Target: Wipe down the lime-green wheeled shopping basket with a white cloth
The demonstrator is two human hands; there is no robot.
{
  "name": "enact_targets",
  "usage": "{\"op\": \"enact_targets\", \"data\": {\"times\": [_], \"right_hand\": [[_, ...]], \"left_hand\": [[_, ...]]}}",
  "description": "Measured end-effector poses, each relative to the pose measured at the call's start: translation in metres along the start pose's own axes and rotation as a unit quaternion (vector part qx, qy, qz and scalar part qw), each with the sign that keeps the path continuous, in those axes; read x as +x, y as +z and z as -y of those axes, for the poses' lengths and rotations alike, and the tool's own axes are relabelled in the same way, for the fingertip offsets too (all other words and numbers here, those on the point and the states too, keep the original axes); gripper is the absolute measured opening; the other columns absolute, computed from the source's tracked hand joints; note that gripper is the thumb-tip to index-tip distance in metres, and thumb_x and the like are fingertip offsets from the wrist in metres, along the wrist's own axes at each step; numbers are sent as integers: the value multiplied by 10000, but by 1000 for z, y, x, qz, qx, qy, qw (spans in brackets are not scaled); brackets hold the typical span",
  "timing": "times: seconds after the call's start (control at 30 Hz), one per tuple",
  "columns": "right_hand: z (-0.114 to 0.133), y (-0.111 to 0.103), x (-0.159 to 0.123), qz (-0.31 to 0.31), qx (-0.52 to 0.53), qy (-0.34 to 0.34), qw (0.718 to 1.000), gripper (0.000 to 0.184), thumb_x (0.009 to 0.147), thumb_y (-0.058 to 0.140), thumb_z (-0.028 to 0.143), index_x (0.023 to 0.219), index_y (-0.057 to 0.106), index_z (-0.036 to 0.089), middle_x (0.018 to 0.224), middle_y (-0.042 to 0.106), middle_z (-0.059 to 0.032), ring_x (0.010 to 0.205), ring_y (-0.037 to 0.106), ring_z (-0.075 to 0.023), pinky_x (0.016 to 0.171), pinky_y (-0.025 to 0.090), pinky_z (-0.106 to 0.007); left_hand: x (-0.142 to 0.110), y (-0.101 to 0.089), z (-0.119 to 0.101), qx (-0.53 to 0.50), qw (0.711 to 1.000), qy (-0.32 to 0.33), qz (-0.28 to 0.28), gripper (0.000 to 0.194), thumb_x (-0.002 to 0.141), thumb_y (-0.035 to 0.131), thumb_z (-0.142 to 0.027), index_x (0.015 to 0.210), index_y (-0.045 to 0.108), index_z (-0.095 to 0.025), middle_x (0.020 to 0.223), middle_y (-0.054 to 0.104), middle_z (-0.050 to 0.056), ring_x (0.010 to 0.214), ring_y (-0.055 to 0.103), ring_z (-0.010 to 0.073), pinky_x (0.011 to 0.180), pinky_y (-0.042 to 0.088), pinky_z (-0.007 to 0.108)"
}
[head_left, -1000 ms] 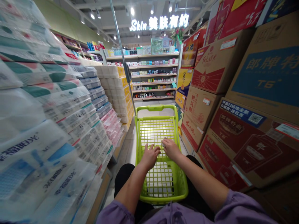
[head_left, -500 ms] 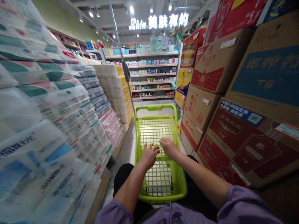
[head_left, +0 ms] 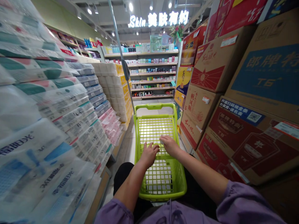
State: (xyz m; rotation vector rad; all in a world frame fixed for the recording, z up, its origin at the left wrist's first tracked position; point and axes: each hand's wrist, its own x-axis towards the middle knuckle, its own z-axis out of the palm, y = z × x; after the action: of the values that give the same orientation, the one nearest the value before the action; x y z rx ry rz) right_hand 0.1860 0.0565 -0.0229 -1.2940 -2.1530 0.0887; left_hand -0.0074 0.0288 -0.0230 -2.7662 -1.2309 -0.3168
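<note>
A bright green plastic shopping basket trolley [head_left: 163, 197] with a lattice body stands between my knees, a handle bar at its far end. Both of my hands are over its middle. My left hand [head_left: 150, 154] has its fingers apart and lightly bent, with nothing in them. Just to its right and a little farther forward, my right hand [head_left: 170, 145] is palm down with its fingers stretched out loosely, also holding nothing that shows. Whether the fingertips touch the lattice I cannot tell. A thin metal pole [head_left: 118, 40] rises by the trolley's far left corner.
Tall stacks of plastic-wrapped tissue packs [head_left: 77, 115] line the left side. Cardboard liquor cartons [head_left: 245, 133] are piled high close on the right. Ahead, beyond tiled floor, stands a shelf of small cosmetics [head_left: 153, 63] under a lit sign [head_left: 158, 19].
My view has tipped down very slightly, and my right hand has shifted a little to the left. The fingers of both hands look the same, and the trolley stays between my knees.
</note>
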Motion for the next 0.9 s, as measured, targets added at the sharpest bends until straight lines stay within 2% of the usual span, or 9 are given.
{"op": "enact_targets", "data": {"times": [0.1,0.17,0.3,0.37,0.53,0.6,0.73,0.9], "right_hand": [[-3,-3,4,-29,-17,49,998,469,748,440,-37,1137,630,144,1205,621,-134,1153,521,-233,990,423,-382],[-3,-1,5,-29,-18,58,998,458,748,443,-32,1121,638,148,1179,632,-132,1144,527,-233,988,422,-386],[-1,6,5,0,7,0,1000,453,756,462,-15,1116,647,187,1185,637,-99,1160,525,-218,1004,411,-379],[-5,5,12,-8,14,-1,1000,441,774,462,-4,1123,644,195,1194,633,-95,1149,533,-212,1000,415,-380],[-10,1,43,-68,13,92,993,412,819,458,19,1188,597,139,1241,595,-159,1187,517,-241,1025,397,-433],[-3,8,49,-55,20,84,995,386,816,463,15,1144,619,144,1201,619,-144,1182,525,-237,1012,410,-416],[8,19,54,-9,36,16,999,363,787,500,9,1052,660,199,1168,647,-70,1186,533,-208,994,423,-345],[2,14,55,-37,11,64,997,379,810,438,9,1092,644,156,1181,630,-132,1177,532,-238,994,414,-401]], "left_hand": [[0,0,0,0,1000,0,1,341,819,499,-37,1071,628,-228,1250,594,72,1255,460,303,1070,254,647],[0,0,0,3,1000,1,0,328,829,496,-48,1067,628,-232,1245,596,69,1261,456,305,1065,264,644],[-1,1,1,4,1000,1,0,322,845,468,-57,1064,622,-234,1247,596,56,1273,447,308,1065,264,652],[-1,1,1,2,1000,0,0,332,836,467,-48,1068,621,-228,1250,596,58,1271,449,311,1069,254,658],[0,1,1,-1,1000,0,0,368,806,481,-32,1081,626,-228,1248,596,64,1264,453,310,1071,254,654],[0,1,1,1,1000,0,4,379,801,476,-29,1086,628,-228,1255,592,65,1264,453,307,1075,256,650],[-1,-4,-1,4,1000,-3,19,379,815,456,-35,1098,632,-215,1271,585,79,1275,446,312,1081,248,659],[-1,-8,-3,0,1000,-6,22,394,802,455,-5,1090,623,-216,1270,587,64,1273,448,308,1080,253,652]]}}
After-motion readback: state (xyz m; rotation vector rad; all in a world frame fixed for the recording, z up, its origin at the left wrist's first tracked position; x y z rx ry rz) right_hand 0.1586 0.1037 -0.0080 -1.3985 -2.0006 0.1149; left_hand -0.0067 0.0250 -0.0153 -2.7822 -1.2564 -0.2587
